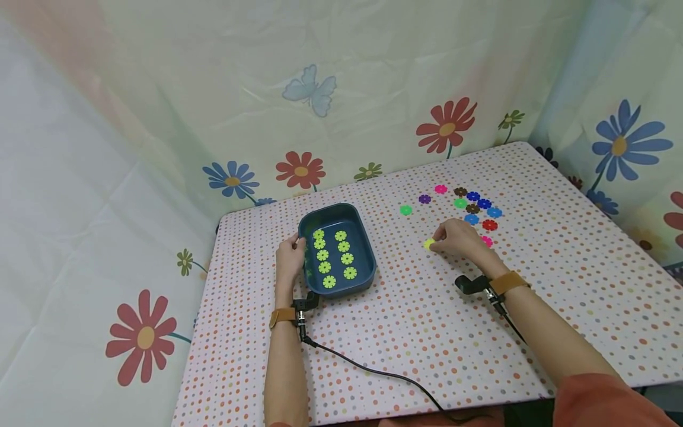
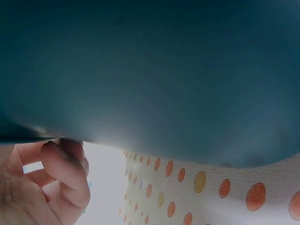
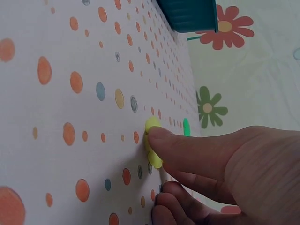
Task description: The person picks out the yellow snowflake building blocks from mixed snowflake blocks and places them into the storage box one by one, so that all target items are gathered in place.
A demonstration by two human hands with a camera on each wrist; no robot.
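A dark blue tray (image 1: pixel 349 290) stands on the dotted table with several yellow-green flower-shaped discs (image 1: pixel 347 258) lying in two columns inside. My left hand (image 1: pixel 290 258) grips the tray's left rim; in the left wrist view the tray's side (image 2: pixel 164 84) fills most of the picture above the curled fingers. Right of the tray, my right hand (image 1: pixel 460 238) pinches a yellow flower-shaped disc (image 3: pixel 153 157) between thumb and fingers, close to the tabletop. The disc stands on edge there; whether it touches the cloth I cannot tell.
Beyond my right hand lie several loose flower discs: green (image 1: pixel 406 210), purple (image 1: pixel 424 199), pink (image 1: pixel 440 189), brown (image 1: pixel 472 209), dark blue (image 1: pixel 484 203), light blue (image 1: pixel 494 212) and red (image 1: pixel 490 225). A black cable (image 1: pixel 373 372) runs across the table. A flowered curtain (image 1: pixel 373 89) hangs behind.
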